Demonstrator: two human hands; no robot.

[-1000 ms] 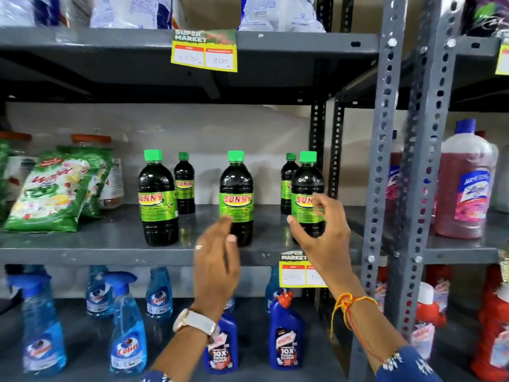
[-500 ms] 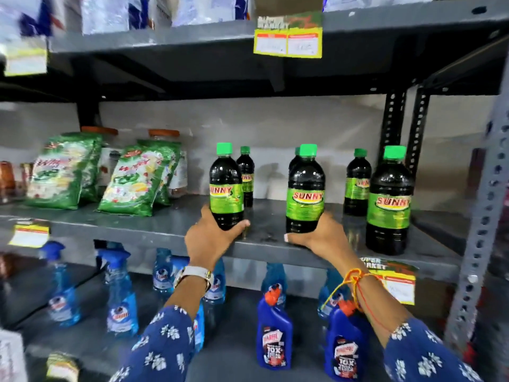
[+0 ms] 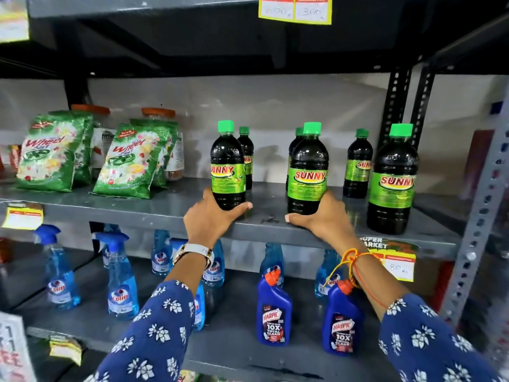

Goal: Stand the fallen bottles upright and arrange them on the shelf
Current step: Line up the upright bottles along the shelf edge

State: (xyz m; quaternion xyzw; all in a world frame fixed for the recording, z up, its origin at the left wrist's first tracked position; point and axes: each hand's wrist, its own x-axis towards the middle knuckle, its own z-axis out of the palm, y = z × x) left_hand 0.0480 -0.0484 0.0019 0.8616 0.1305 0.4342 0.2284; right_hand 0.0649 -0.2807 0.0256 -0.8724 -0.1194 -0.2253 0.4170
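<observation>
Dark bottles with green caps and green "SUNNY" labels stand upright on the grey middle shelf (image 3: 165, 213). My left hand (image 3: 212, 219) grips the base of the left front bottle (image 3: 228, 166). Around the base of the middle front bottle (image 3: 308, 172) my right hand (image 3: 322, 216) is closed. A third large bottle (image 3: 392, 180) stands free at the right front. Smaller bottles of the same kind stand behind: one at the left (image 3: 247, 157), one mostly hidden behind the middle bottle (image 3: 296, 139), one at the right (image 3: 358, 164).
Green Wheel detergent packs (image 3: 49, 155) lean at the shelf's left, jars behind them. Below stand blue Colin spray bottles (image 3: 121, 282) and blue Harpic bottles (image 3: 274, 312). A perforated grey upright (image 3: 479, 216) bounds the right. Yellow price tags (image 3: 396, 260) hang on shelf edges.
My view has swung left and closer. Both hands went from hovering open in front of the shelf to gripping the bases of the left and middle front bottles.
</observation>
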